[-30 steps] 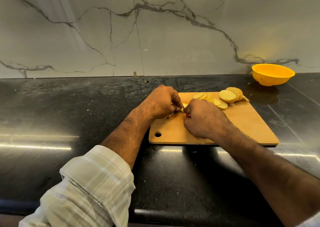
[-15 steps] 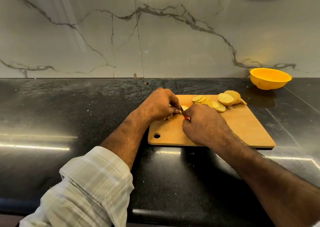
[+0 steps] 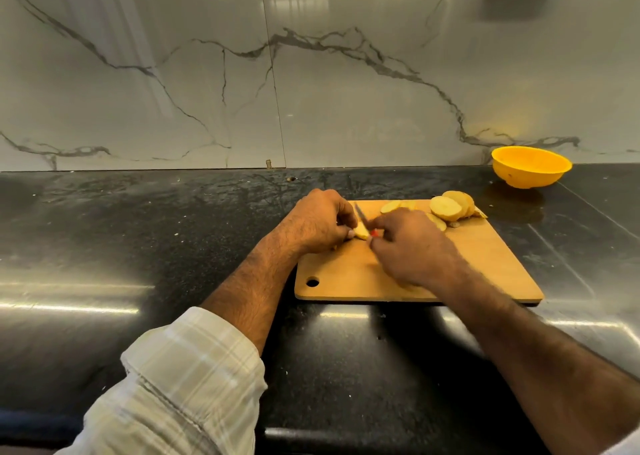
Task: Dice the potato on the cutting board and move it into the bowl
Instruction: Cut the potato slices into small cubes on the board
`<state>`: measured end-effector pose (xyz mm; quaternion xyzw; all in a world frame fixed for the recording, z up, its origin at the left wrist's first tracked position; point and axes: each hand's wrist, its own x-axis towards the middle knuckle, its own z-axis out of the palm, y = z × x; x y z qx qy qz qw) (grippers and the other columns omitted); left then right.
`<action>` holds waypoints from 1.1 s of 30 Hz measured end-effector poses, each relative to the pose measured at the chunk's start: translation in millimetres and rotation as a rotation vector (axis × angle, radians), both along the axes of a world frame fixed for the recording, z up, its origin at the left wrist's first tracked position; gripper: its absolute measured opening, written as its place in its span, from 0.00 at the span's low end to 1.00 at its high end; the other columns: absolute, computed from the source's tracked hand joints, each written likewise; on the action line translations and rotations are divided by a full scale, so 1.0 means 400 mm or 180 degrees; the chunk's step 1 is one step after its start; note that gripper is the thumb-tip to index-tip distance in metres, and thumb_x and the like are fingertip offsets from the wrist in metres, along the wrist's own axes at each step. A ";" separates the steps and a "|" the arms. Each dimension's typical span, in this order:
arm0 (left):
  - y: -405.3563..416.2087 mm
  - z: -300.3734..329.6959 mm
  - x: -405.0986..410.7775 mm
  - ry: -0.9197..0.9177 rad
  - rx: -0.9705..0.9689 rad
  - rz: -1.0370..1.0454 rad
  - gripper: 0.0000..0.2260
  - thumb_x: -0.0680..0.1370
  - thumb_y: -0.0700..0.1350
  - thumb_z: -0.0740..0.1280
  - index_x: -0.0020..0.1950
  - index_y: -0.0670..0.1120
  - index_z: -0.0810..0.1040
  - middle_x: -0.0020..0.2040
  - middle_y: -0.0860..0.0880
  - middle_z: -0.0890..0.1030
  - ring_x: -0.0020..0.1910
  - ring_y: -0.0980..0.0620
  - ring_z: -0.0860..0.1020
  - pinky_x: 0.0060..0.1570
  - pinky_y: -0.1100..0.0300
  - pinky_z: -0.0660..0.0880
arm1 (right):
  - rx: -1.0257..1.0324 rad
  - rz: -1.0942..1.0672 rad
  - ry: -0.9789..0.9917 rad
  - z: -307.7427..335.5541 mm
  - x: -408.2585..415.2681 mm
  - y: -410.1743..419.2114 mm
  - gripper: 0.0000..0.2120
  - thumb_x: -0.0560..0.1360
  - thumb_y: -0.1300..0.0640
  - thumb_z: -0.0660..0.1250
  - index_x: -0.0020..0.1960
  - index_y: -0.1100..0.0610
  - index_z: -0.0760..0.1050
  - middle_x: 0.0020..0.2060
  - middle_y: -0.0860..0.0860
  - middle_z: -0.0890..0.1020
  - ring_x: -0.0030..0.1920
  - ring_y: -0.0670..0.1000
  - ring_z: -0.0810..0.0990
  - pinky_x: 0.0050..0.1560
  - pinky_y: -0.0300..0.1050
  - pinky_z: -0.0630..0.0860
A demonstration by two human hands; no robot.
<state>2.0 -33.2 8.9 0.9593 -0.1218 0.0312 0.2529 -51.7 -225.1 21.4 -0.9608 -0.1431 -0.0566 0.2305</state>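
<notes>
Right now the left hand (image 3: 317, 222) curls its fingers over a small pale potato piece (image 3: 362, 231) near the board's ten o'clock corner, while the right hand (image 3: 410, 246) is closed round a red-handled knife (image 3: 362, 216), whose thin blade points away toward twelve o'clock, just beside the left fingertips. Both work over the wooden cutting board (image 3: 485, 264) on the dark desk (image 3: 138, 229). A heap of round potato slices (image 3: 446, 207) waits at the board's one o'clock corner, uncut into cubes, and the yellow bowl (image 3: 530, 167) stands off the board, farther out at one o'clock by the wall; whether it holds anything cannot be told. Judging from this, dicing has barely begun and nothing looks ready to transfer. To do this cut well, the left fingertips should tuck back from the blade, knuckles guiding it, since the piece is small and the edge runs very close to them. Short, downward strokes suit it better than sawing, as a thin wet slice may slip. Stacking slices flat, cutting strips, then crossing them would give even cubes.
</notes>
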 end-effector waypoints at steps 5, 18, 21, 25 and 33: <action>-0.004 -0.007 -0.007 -0.0104 0.0097 -0.0015 0.13 0.75 0.60 0.77 0.53 0.54 0.83 0.50 0.58 0.83 0.52 0.58 0.81 0.61 0.45 0.79 | 0.0104 -0.0194 0.0171 0.031 0.001 -0.062 0.19 0.80 0.51 0.70 0.70 0.50 0.79 0.58 0.50 0.84 0.50 0.49 0.82 0.52 0.52 0.85; -0.003 -0.014 0.005 -0.0134 0.0370 0.0297 0.10 0.77 0.53 0.76 0.55 0.59 0.79 0.55 0.62 0.81 0.58 0.57 0.79 0.70 0.38 0.67 | -0.0739 -0.0210 0.0346 0.013 0.000 -0.052 0.20 0.80 0.45 0.69 0.71 0.48 0.76 0.58 0.50 0.81 0.55 0.52 0.79 0.54 0.50 0.82; -0.003 -0.012 0.004 -0.0134 0.0332 0.0291 0.13 0.76 0.61 0.75 0.57 0.59 0.80 0.53 0.61 0.82 0.57 0.57 0.79 0.68 0.41 0.66 | -0.0861 -0.0246 0.0355 0.009 -0.009 -0.038 0.19 0.80 0.45 0.68 0.69 0.48 0.76 0.58 0.51 0.81 0.55 0.53 0.79 0.54 0.50 0.82; -0.019 -0.012 0.005 -0.0137 0.0392 0.0305 0.12 0.76 0.60 0.76 0.56 0.59 0.84 0.53 0.59 0.82 0.57 0.56 0.78 0.70 0.42 0.65 | -0.0932 -0.0225 0.0294 0.013 -0.021 -0.027 0.18 0.81 0.47 0.66 0.69 0.49 0.76 0.60 0.52 0.81 0.57 0.54 0.79 0.53 0.49 0.79; -0.017 -0.018 0.012 -0.0038 0.0141 0.0087 0.09 0.77 0.55 0.77 0.56 0.58 0.86 0.55 0.54 0.84 0.55 0.55 0.81 0.64 0.45 0.78 | -0.1041 -0.0144 0.0294 0.023 -0.034 -0.015 0.21 0.82 0.47 0.64 0.74 0.47 0.73 0.66 0.51 0.78 0.63 0.54 0.77 0.57 0.50 0.78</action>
